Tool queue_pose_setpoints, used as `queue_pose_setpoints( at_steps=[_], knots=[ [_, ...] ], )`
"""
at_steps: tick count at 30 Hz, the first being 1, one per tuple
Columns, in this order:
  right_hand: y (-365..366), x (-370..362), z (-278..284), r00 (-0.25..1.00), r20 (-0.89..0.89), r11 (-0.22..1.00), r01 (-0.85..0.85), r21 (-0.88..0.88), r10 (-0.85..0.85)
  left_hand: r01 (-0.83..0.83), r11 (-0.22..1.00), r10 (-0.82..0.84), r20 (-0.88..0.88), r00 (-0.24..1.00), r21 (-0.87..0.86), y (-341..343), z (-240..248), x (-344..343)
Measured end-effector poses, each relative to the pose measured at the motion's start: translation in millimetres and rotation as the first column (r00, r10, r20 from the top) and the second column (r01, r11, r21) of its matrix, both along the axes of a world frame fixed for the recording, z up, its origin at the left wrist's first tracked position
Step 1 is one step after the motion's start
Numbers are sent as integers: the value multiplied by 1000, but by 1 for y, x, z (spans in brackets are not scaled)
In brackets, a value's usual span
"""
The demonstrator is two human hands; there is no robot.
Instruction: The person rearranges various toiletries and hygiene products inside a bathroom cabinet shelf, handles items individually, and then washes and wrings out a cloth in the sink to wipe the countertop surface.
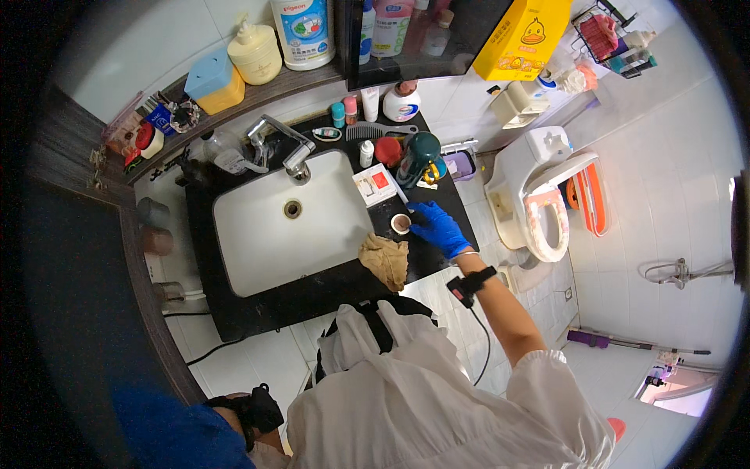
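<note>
My right hand (pixel 437 227), in a blue glove, reaches over the right side of the black counter. Its fingers are apart and hold nothing that I can see. Beside the fingertips stands a small round white tub (pixel 401 224) with brownish contents; whether they touch it is unclear. A white and red box (pixel 374 185) lies just beyond. Next to the tub, a crumpled tan cloth (pixel 384 261) hangs over the counter's front edge. A blurred blue-gloved shape at the lower left is my left hand (pixel 176 426), close to the camera, its fingers not distinguishable.
A white sink (pixel 258 258) with a chrome tap (pixel 295 156) fills the counter's middle. Behind the box are a grey comb (pixel 379 131), a red round container (pixel 388 151) and a dark green bottle (pixel 422 152). A toilet (pixel 539 195) stands to the right.
</note>
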State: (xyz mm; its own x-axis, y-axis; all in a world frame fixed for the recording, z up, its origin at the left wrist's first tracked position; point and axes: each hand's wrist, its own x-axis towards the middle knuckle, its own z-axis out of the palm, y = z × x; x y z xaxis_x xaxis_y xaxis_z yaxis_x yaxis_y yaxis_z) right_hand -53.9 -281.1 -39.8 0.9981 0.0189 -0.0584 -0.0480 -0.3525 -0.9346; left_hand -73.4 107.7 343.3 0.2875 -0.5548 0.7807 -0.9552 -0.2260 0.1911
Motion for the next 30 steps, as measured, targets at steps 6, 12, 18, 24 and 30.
queue_pose_setpoints(
  at_steps=[6,12,18,24,30],
  knots=[
    [33,14,-37,1000,8,857,6,-516,-2,162,982,-154,-91,984,94,18,11,-19],
    [31,10,-54,990,80,944,132,-304,-113,527,825,-236,-720,653,207,-3,30,2],
    [17,-9,-11,947,-296,60,290,955,127,-338,936,206,-929,307,96,-102,-109,-4],
    [11,-22,-4,955,-289,149,277,949,66,-106,743,597,-582,552,661,-121,-296,14],
    [-4,-53,-11,928,-373,283,361,888,-14,-98,726,444,-355,822,680,-159,-399,10]
  ],
)
